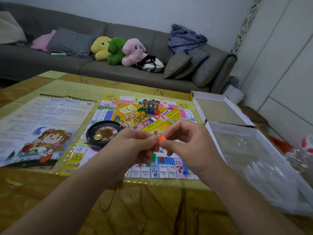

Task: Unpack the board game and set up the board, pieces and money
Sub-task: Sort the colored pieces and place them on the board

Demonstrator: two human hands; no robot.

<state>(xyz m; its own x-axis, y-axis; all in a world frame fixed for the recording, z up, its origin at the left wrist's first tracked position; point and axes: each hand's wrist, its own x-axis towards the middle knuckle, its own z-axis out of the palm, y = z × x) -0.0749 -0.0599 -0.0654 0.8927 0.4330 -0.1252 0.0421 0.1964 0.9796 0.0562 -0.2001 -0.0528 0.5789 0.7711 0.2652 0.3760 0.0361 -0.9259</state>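
Two hands meet over the board point(108, 114): my left hand point(133, 143) and right hand point(188, 146) both pinch one orange piece point(161, 139) above the near edge. I judge it light, rigid and slippery; grip its sides by fingertips. Box tray point(218, 109): nothing visible inside. Box lid point(260, 136): holds clear plastic wrap point(254, 158).
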